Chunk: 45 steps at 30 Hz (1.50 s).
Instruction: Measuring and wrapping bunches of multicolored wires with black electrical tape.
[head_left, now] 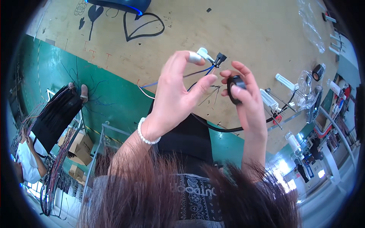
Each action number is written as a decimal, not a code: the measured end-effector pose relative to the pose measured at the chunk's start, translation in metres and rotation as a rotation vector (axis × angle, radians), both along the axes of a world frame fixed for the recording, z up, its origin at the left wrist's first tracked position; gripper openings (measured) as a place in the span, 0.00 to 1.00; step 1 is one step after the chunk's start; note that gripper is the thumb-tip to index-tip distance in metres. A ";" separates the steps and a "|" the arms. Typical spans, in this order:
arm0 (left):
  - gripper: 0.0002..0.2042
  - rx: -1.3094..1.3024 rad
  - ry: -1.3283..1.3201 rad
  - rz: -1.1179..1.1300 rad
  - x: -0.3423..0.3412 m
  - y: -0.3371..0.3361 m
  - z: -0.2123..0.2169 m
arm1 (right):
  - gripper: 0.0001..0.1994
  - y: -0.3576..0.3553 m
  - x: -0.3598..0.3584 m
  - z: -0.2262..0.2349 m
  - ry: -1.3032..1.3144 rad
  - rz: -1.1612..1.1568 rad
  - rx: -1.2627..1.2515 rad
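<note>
Up close we see two hands raised above a plywood surface [243,34]. We count one black tape roll [234,89], one small black connector [220,59] and a bundle of thin wires [197,72], among them a blue one, a dark one and a pale one. A second tape roll [318,72] stands far off on the surface, near two white plastic parts [286,81].

The connector is small and dark, with the wires running out of it down past the left palm; a white piece [203,53] sits just beside it at the fingertip. It hangs in the air between the two hands, above the surface.

Our left hand [176,95] is half open, forefinger stretched up to the white piece, thumb pressing the wires near the connector. Our right hand [247,102] is closed on the tape roll, thumb on its face and fingers curled behind it. The two hands are close together, almost touching.

A black cable [216,128] runs under them.
</note>
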<state>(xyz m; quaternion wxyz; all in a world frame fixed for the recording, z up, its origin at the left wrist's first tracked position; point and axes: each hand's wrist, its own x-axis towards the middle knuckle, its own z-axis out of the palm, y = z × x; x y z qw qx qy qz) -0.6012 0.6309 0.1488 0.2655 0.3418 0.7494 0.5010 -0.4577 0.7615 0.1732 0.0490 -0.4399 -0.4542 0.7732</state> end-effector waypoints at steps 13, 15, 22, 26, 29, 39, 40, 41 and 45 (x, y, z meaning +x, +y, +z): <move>0.06 0.109 -0.967 0.192 0.024 0.006 0.014 | 0.39 -0.005 0.003 -0.001 0.085 0.082 0.018; 0.06 0.133 -1.033 0.212 0.019 0.007 0.016 | 0.39 -0.004 0.005 0.001 0.086 0.068 0.018; 0.12 -0.053 -0.839 0.197 0.021 0.005 0.029 | 0.37 -0.002 0.012 -0.012 0.174 0.087 0.018; 0.13 -0.241 -0.833 0.019 0.005 0.006 0.032 | 0.36 0.000 0.014 -0.008 0.198 0.093 -0.006; 0.16 -0.302 -0.804 -0.025 0.001 0.002 0.029 | 0.34 0.001 0.012 -0.010 0.185 0.104 -0.081; 0.22 -0.094 -0.705 0.105 0.008 -0.001 0.028 | 0.32 0.006 0.006 -0.009 0.088 0.234 -0.042; 0.22 -0.114 -0.660 0.090 0.008 -0.001 0.028 | 0.31 0.006 0.005 -0.008 0.072 0.262 -0.006; 0.22 -0.127 -0.613 0.074 0.008 -0.001 0.027 | 0.31 0.007 0.006 -0.008 0.075 0.264 0.002; 0.22 -0.119 -0.517 0.043 0.012 -0.005 0.022 | 0.35 0.009 0.008 -0.015 0.080 0.357 0.020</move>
